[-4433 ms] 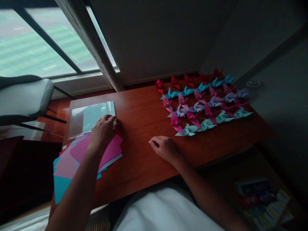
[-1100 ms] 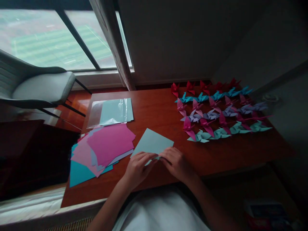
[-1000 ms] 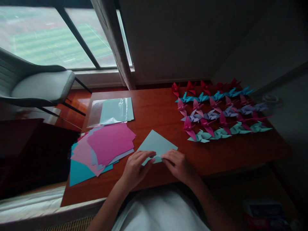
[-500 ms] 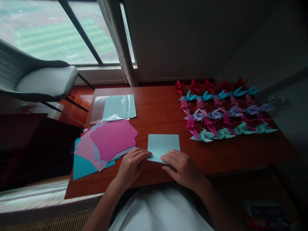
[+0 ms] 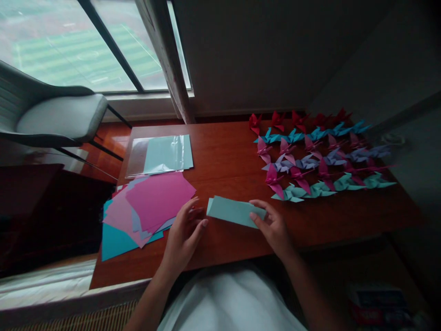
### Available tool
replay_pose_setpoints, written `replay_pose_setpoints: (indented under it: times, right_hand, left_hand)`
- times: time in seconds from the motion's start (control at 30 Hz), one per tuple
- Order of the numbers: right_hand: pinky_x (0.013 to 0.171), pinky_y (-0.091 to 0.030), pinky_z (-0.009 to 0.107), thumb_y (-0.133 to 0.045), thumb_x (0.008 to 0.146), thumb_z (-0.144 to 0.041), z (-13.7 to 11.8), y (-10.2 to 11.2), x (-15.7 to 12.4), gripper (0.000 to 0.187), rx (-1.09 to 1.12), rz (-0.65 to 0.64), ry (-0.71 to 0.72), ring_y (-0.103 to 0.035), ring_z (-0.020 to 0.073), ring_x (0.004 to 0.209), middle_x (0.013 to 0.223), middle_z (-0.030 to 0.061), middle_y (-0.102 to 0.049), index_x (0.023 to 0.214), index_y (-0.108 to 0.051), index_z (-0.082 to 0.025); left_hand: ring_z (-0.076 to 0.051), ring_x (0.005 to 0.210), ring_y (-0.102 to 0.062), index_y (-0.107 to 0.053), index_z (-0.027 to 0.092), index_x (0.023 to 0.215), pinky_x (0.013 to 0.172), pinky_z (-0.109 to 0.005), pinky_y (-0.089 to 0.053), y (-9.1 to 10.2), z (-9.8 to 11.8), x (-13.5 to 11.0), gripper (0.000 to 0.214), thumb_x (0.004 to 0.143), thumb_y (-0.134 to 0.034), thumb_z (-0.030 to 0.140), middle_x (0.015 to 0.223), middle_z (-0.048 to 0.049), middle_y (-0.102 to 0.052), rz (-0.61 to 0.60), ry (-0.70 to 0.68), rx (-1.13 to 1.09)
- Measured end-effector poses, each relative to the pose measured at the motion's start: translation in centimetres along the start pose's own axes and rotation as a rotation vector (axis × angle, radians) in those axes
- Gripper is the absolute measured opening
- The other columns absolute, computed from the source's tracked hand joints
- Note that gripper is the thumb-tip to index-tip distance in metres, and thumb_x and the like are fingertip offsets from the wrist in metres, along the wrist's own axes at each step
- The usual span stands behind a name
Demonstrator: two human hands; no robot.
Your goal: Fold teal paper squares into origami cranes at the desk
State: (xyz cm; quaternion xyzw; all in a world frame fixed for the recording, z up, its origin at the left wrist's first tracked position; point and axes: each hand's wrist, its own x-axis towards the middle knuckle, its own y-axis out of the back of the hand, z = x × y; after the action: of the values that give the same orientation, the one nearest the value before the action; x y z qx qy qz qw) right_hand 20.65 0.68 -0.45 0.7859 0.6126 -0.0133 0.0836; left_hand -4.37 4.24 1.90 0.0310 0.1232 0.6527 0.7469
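Observation:
A pale mint sheet of paper (image 5: 233,211), folded in half into a long strip, lies on the red-brown table (image 5: 223,161) in front of me. My right hand (image 5: 272,227) grips its right end between thumb and fingers. My left hand (image 5: 184,232) rests just left of the strip with its fingers spread, not touching the paper. A loose stack of pink, lilac and turquoise sheets (image 5: 148,209) lies directly left of my left hand.
Several folded paper cranes (image 5: 317,156) in red, turquoise, pink, lilac and mint stand in rows at the table's right. A clear sleeve holding mint paper (image 5: 160,154) lies at the back left. A grey chair (image 5: 55,122) stands by the window (image 5: 76,46).
The square mint sheet has been folded in half into a strip. My right hand has shifted to its right end, and my left hand has come off the paper and opened.

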Motion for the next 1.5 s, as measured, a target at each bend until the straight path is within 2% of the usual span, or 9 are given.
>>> replay_pose_setpoints:
  times: [0.13,0.23,0.33,0.5,0.73,1.0,1.13,1.37,1.5]
  right_hand:
    - [0.077,-0.062,0.032,-0.072,0.084,-0.042,-0.6,-0.8,0.2,0.032,0.101,0.073,-0.029,-0.074,0.0212,0.088,0.103,0.0069,-0.077,0.110,-0.069,-0.022]
    - [0.076,-0.062,0.030,-0.072,0.085,-0.043,-1.1,-1.5,0.2,0.031,0.123,0.055,-0.017,-0.074,0.0206,0.087,0.101,0.0061,-0.077,0.109,-0.069,-0.023]
    - [0.073,-0.061,0.029,-0.071,0.085,-0.044,-1.5,-2.1,-0.2,0.030,0.121,-0.006,0.005,-0.074,0.0203,0.087,0.102,0.0060,-0.077,0.107,-0.070,-0.023]
    - [0.072,-0.061,0.027,-0.071,0.086,-0.040,-2.3,-1.9,-0.8,0.026,0.102,-0.096,0.029,-0.073,0.0193,0.085,0.100,0.0045,-0.077,0.107,-0.071,-0.024]
    - [0.084,-0.060,0.032,-0.066,0.091,-0.032,-2.9,-1.0,-0.9,0.016,-0.192,-0.091,0.165,-0.074,0.0216,0.093,0.101,0.0054,-0.078,0.103,-0.073,-0.024]
    - [0.085,-0.057,0.036,-0.057,0.097,-0.033,-3.1,-0.3,-0.2,0.017,-0.230,-0.023,0.314,-0.070,0.0226,0.095,0.098,0.0059,-0.075,0.101,-0.072,-0.026]
    - [0.100,-0.052,0.046,-0.052,0.098,-0.027,-2.8,0.6,0.3,0.023,-0.267,0.020,0.355,-0.061,0.0266,0.121,0.128,0.0087,-0.066,0.105,-0.073,-0.027]
    - [0.113,-0.039,0.061,-0.054,0.083,-0.002,-3.2,0.2,-0.9,0.052,-0.582,-0.263,0.728,-0.039,0.0306,0.146,0.149,0.0046,-0.054,0.124,-0.063,-0.032]
    - [0.108,-0.044,0.056,-0.060,0.088,-0.005,-2.5,-0.1,-0.3,0.038,-0.650,-0.213,0.830,-0.055,0.0263,0.131,0.125,0.0034,-0.072,0.116,-0.066,-0.031]
  left_hand:
    - [-0.029,0.124,-0.064,-0.052,0.029,0.136,0.101,-0.040,-0.055,-0.5,1.0,-0.8,0.056,0.086,-0.075,0.037,0.151,-0.0110,-0.051,0.031,0.287,-0.452]
    - [-0.031,0.126,-0.063,-0.051,0.027,0.137,0.106,-0.045,-0.052,-2.0,1.4,-1.0,0.060,0.083,-0.078,0.035,0.144,-0.0136,-0.058,-0.074,0.464,-0.758]
    - [-0.029,0.126,-0.063,-0.055,0.026,0.133,0.111,-0.046,-0.048,-4.0,1.6,-0.8,0.059,0.081,-0.081,0.028,0.137,-0.0120,-0.064,-0.141,0.476,-0.894]
    - [-0.028,0.119,-0.066,-0.065,0.020,0.116,0.106,-0.044,-0.052,-6.0,1.6,-0.2,0.041,0.079,-0.082,0.026,0.118,-0.0095,-0.072,-0.167,0.432,-0.941]
    - [-0.028,0.108,-0.071,-0.063,0.018,0.120,0.097,-0.039,-0.056,-6.2,1.7,0.3,0.051,0.075,-0.085,0.024,0.111,-0.0090,-0.075,-0.057,0.387,-0.940]
    - [-0.024,0.106,-0.071,-0.061,0.021,0.115,0.093,-0.036,-0.057,-5.9,1.2,0.8,0.043,0.080,-0.079,0.037,0.115,-0.0061,-0.074,-0.052,0.434,-0.952]
    - [-0.025,0.114,-0.068,-0.061,0.024,0.119,0.093,-0.037,-0.057,-5.2,1.0,1.3,0.037,0.089,-0.067,0.046,0.125,-0.0063,-0.071,-0.125,0.441,-0.952]
    - [-0.033,0.123,-0.064,-0.067,0.026,0.121,0.098,-0.047,-0.056,-4.7,0.7,1.2,0.045,0.091,-0.057,0.057,0.129,-0.0054,-0.071,-0.188,0.435,-0.952]
    - [-0.036,0.119,-0.067,-0.073,0.023,0.105,0.100,-0.051,-0.056,-5.0,0.4,0.9,0.041,0.088,-0.059,0.057,0.119,-0.0069,-0.076,-0.200,0.452,-0.950]
